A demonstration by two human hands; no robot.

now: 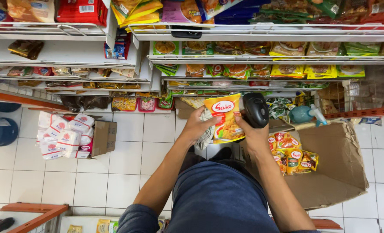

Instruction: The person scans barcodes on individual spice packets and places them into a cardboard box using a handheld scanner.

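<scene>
Holding a yellow seasoning packet [226,118] pinched with a cloth [207,131], the left hand [197,126] faces the right hand [251,129], closed around a black scanner [255,110] above an open cardboard box [334,164].

This is a grocery shop aisle. White wire-fronted shelves [261,58] at the far side carry rows of packaged food sachets [289,71]. On the tiled floor [127,159], an open cardboard box [334,168] at right holds more packets, and another carton [103,138] of white packs sits left.
</scene>
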